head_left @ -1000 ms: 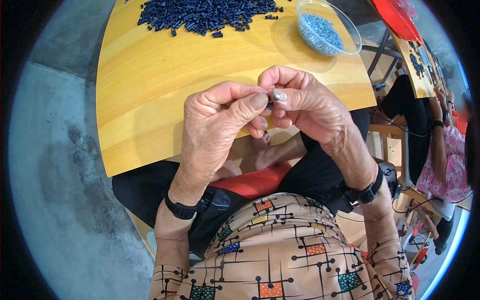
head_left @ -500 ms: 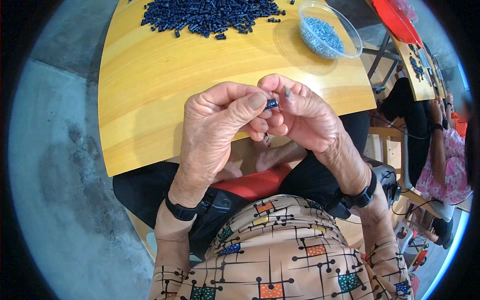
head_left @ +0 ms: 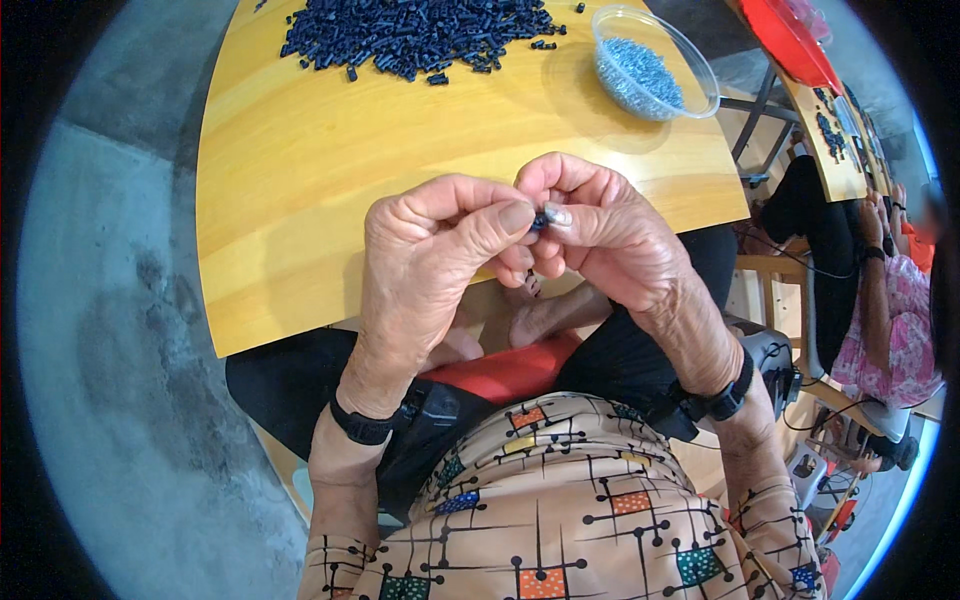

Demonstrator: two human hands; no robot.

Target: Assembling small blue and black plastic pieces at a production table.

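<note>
Grip, left hand [head_left: 435, 238]: narrow, thumb and fingertips closed on a small dark piece [head_left: 540, 221]. Grip, right hand [head_left: 625, 232]: also narrow, thumb tip against the same piece, fingers curled behind and below it. The two thumb tips nearly meet, pointing toward each other.

Position of piece: centre of frame, between the fingertips, seen over the near edge of the counter [head_left: 300, 190].

Orientation: only a short dark bit shows between the thumbs; the rest is covered by fingers. Long axis and facing direction cannot be told.

Containers: one clear round bowl [head_left: 704, 92], upper right of frame, standing on the counter. Contents: many small silvery-blue parts [head_left: 640, 76], gathered in the bottom; single shapes too fine to make out.

Loose stock: heap of dark short parts [head_left: 415, 35] on bare counter, top of frame left of the bowl, axes in mixed directions. A few strays lie apart at its margin, including one lone part [head_left: 437, 78] just below it.
</note>
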